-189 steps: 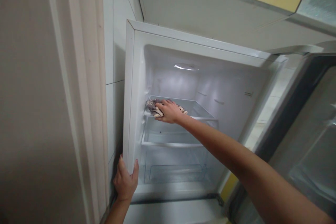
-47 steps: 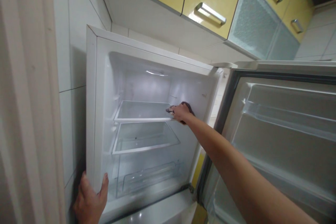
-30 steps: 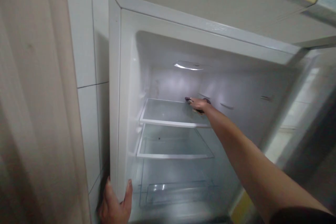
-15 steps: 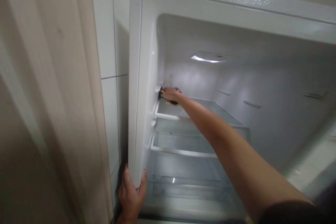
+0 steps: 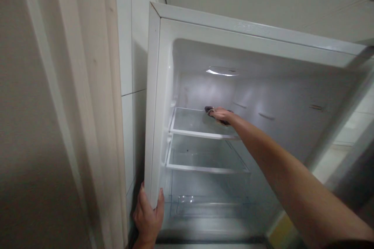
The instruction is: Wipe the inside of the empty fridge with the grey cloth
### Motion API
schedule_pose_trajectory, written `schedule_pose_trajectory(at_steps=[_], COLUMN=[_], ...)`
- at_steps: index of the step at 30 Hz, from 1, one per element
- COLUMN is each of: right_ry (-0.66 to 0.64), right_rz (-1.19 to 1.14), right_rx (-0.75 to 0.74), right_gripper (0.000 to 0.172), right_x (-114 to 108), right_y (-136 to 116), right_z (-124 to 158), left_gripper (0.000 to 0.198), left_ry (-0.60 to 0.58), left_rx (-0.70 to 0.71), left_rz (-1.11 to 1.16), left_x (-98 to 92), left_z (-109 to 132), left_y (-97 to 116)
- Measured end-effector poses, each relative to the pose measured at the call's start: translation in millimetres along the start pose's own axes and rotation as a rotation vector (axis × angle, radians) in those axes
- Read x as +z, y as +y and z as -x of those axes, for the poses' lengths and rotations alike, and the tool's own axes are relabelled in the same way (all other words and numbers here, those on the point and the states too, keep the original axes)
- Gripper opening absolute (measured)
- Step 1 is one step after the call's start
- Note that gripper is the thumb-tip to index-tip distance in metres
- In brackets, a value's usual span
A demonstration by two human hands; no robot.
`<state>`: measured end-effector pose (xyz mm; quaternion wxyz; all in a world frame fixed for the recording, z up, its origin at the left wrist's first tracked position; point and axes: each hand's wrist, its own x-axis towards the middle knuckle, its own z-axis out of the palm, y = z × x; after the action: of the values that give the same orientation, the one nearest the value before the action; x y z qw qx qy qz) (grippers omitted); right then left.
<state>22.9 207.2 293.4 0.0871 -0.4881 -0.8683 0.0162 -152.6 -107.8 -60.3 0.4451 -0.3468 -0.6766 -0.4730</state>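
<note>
1. Reaching deep into the refrigerator (image 5: 152, 105), the right hand (image 5: 221, 113) grasped a dark, bunched cloth (image 5: 208, 109), its fingers bent over it.

2. The cloth was at the rear of the upper shelf (image 5: 188, 120), right of its middle and near the back wall. How firmly it pressed on the shelf, I could not tell.

3. The left hand (image 5: 148, 214) was clasped around the refrigerator's left front edge, with the thumb on the inner side and the fingers on the outer side, near the wall tiles (image 5: 126, 132).

4. In my judgement, a hard push at the rear could have lifted or shifted the upper shelf, because the weight of a stretched arm is difficult to control.

5. A loose fold of the cloth could have caught on the shelf's edge and pulled it forward.

6. If the refrigerator had rocked toward the wall tiles, the left hand's fingers could have been pinched in the narrow gap.

7. Below was the lower shelf (image 5: 204, 169); a forearm dropped too low could have knocked its front rim.
</note>
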Motion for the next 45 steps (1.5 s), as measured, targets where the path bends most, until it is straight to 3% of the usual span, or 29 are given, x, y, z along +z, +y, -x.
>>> schedule_pose_trajectory(at_steps=[4,7,9,12,14,17,20,23,26,31,34,36,39,45], right_ry=[-0.034,0.030,0.056,0.047,0.068,0.121,0.125,0.122,0.099,0.099,0.078,0.070,0.076,0.136], right_rz=[0.028,0.063,0.074,0.042,0.058,0.137,0.158,0.083,-0.053,0.153,0.218,0.230,0.239,0.232], right_rx=[-0.146,-0.346,-0.483,-0.664,-0.741,-0.755,-0.721,-0.717,-0.627,-0.103,0.055,0.068,-0.010,-0.430], right_gripper=[0.044,0.045,0.043,0.043,0.057,0.078,0.074,0.071,0.053,0.056,0.057,0.055,0.053,0.047], right_x=[19.4,29.0,28.6,21.5,17.2,15.9,17.7,17.8,15.9,12.7,12.2,14.8,25.6,52.3], right_y=[-93.9,-131.7,-124.2,-84.7,-59.9,-43.5,-46.4,-50.8,-45.4,-12.9,2.6,0.2,-27.8,-105.9], right_z=[-11.4,4.7,25.8,62.9,83.6,98.6,97.3,88.8,73.8,29.9,-3.1,-25.3,-54.5,-86.2], left_gripper=[0.084,0.084,0.084,0.084,0.083,0.082,0.083,0.083,0.084,0.084,0.084,0.088,0.090,0.086], left_ry=[0.005,0.005,0.007,0.007,0.001,-0.002,0.003,0.003,0.010,0.012,0.032,0.058,0.071,0.029], left_rx=[0.023,0.030,0.032,0.019,0.008,0.003,0.002,-0.017,0.002,-0.015,-0.038,-0.030,-0.022,0.010], left_rz=[0.018,0.025,0.026,0.027,0.027,0.035,0.062,0.091,0.092,0.094,0.065,0.035,0.009,-0.018], left_x=[0.3,1.1,2.0,3.6,4.3,4.3,3.8,3.7,3.8,5.3,8.9,11.7,12.9,5.9], left_z=[-0.7,-0.3,1.0,3.5,4.5,4.5,3.8,3.1,2.0,3.7,9.1,13.3,16.3,10.4], left_y=[-2.2,-4.0,-5.5,-7.5,-8.2,-8.2,-7.9,-7.9,-7.5,-6.5,-6.1,-6.2,-6.3,-7.4])
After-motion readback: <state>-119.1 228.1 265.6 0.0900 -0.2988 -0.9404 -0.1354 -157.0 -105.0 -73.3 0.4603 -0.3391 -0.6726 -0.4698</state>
